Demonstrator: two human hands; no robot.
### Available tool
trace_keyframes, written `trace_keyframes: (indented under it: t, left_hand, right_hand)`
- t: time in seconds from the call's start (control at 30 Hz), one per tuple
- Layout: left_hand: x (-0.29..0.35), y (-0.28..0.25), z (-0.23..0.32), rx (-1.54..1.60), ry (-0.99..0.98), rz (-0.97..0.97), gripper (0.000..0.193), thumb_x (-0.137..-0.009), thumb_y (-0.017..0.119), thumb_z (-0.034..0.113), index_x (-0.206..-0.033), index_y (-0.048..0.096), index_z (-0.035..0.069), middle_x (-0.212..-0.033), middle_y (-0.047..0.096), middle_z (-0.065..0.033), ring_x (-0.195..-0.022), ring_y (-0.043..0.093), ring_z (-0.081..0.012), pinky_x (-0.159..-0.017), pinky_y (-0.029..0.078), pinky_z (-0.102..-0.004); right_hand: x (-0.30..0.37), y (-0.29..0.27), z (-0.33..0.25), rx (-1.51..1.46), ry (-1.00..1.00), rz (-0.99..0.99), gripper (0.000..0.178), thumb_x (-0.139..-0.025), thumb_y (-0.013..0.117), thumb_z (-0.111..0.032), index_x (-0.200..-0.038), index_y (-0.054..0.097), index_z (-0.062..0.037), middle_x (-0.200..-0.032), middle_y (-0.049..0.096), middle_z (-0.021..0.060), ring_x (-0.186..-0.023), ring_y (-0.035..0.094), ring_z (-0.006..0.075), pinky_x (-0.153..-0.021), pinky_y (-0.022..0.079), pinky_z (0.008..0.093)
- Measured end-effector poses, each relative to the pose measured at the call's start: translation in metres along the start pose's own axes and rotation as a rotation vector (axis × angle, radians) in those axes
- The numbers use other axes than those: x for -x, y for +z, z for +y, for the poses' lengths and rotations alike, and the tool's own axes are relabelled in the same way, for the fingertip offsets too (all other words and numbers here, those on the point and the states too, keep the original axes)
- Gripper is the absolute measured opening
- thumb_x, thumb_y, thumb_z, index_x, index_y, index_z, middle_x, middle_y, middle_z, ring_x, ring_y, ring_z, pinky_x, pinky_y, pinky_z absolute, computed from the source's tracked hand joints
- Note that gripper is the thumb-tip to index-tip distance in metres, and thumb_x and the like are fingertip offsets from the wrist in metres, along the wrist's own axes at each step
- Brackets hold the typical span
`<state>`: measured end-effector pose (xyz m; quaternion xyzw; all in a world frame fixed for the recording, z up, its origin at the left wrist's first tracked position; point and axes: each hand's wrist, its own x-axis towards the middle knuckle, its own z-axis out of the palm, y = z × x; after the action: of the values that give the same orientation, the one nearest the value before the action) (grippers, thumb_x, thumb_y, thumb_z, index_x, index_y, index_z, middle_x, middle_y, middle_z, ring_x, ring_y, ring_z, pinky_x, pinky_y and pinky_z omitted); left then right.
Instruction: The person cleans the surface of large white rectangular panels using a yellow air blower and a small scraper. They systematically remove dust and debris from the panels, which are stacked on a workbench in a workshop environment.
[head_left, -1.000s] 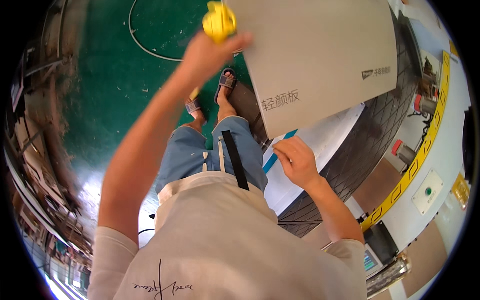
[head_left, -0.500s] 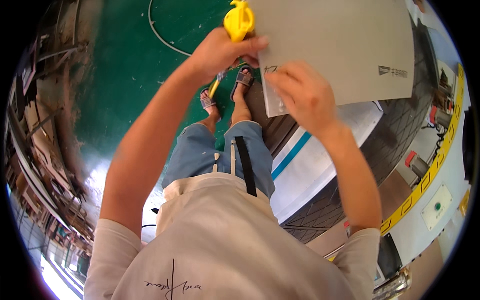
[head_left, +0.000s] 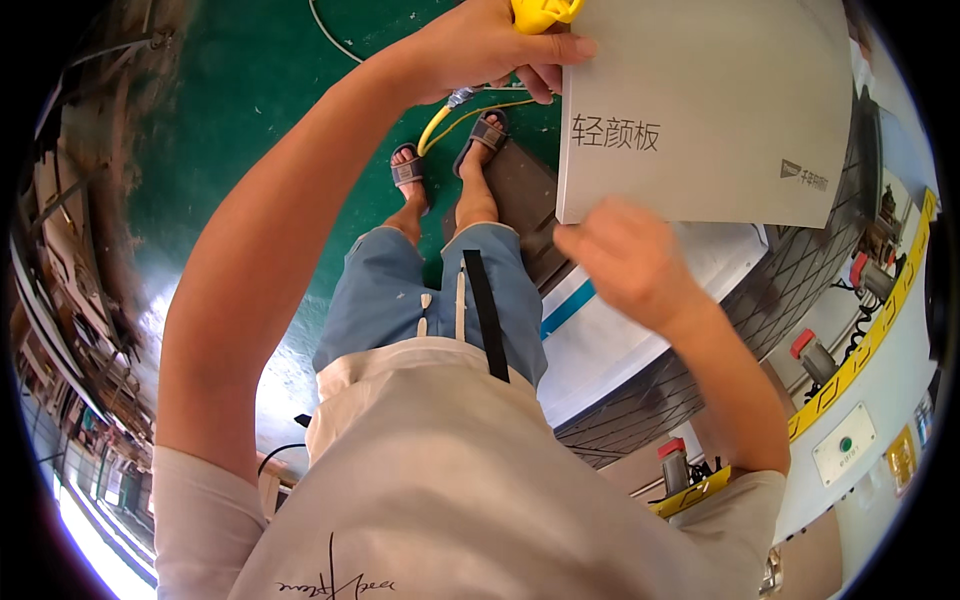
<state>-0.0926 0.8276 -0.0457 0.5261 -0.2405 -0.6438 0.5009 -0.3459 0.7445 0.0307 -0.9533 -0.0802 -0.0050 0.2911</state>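
A yellow air blow gun [head_left: 545,12] is gripped in my left hand [head_left: 490,48], partly cut off by the top edge of the view. A metal fitting [head_left: 461,97] and a yellow hose [head_left: 436,128] hang below that hand. My left thumb reaches over the left edge of a light grey panel [head_left: 715,110], which has dark print on its face. At the panel's near left corner is my right hand [head_left: 630,262], slightly blurred, with its fingers curled together. Whether those fingers hold anything is hidden.
Under the panel runs a white surface with a blue stripe [head_left: 568,308], beside a dark belt with a crosshatch pattern [head_left: 800,285]. Machinery with red-topped parts [head_left: 815,352] and a yellow strip [head_left: 862,350] lines the right. Stacked material [head_left: 75,250] stands left of the green floor [head_left: 260,130].
My left hand has moved up and right with the air blow gun. My right hand has slid down along the panel's left edge to its near corner, uncovering the print.
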Motion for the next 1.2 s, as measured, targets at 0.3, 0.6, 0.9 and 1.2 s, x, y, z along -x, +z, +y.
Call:
trace_keyframes:
  t: [0.3, 0.6, 0.9, 1.2]
  left_hand:
    - [0.004, 0.014, 0.014, -0.286, -0.019, 0.177, 0.038, -0.094, 0.075, 0.043, -0.103, 0.072, 0.006, -0.086, 0.073, -0.004, -0.08, 0.071, -0.0127, -0.068, 0.048, -0.0266]
    - [0.042, 0.052, 0.009, -0.186, -0.137, 0.179, 0.028, -0.092, 0.076, 0.032, -0.098, 0.072, 0.005, -0.081, 0.071, -0.002, -0.074, 0.064, -0.0122, -0.065, 0.049, -0.0305]
    - [0.103, 0.014, 0.03, -0.214, -0.236, 0.415, 0.021, -0.098, 0.072, 0.027, -0.099, 0.059, 0.009, -0.079, 0.053, 0.0044, -0.065, 0.049, -0.0065, -0.058, 0.038, -0.0233]
    - [0.089, 0.017, 0.054, -0.384, -0.389, 0.523, 0.037, -0.098, 0.072, 0.039, -0.115, 0.058, 0.008, -0.086, 0.055, 0.0037, -0.07, 0.051, -0.0069, -0.061, 0.041, -0.0244]
  right_hand:
    - [0.051, 0.031, -0.02, -0.156, -0.029, -0.282, 0.021, -0.076, 0.07, -0.004, -0.097, 0.069, -0.0025, -0.084, 0.057, 0.0068, -0.078, 0.061, 0.0264, -0.069, 0.052, 0.0375]
    - [0.06, -0.013, -0.03, -0.534, 0.873, 0.455, 0.012, -0.092, 0.07, -0.003, -0.103, 0.069, 0.0005, -0.097, 0.066, 0.0098, -0.079, 0.062, 0.021, -0.072, 0.051, 0.0334]
    - [0.275, -0.098, 0.091, -0.14, 1.344, 1.178, 0.027, -0.096, 0.073, -0.011, -0.121, 0.069, 0.0005, -0.092, 0.07, 0.0053, -0.079, 0.062, 0.0122, -0.071, 0.052, 0.0287]
    - [0.326, -0.129, 0.17, 0.348, 1.085, 0.783, 0.016, -0.092, 0.075, -0.011, -0.105, 0.076, -0.0006, -0.091, 0.068, 0.0072, -0.077, 0.065, 0.0183, -0.071, 0.051, 0.0295]
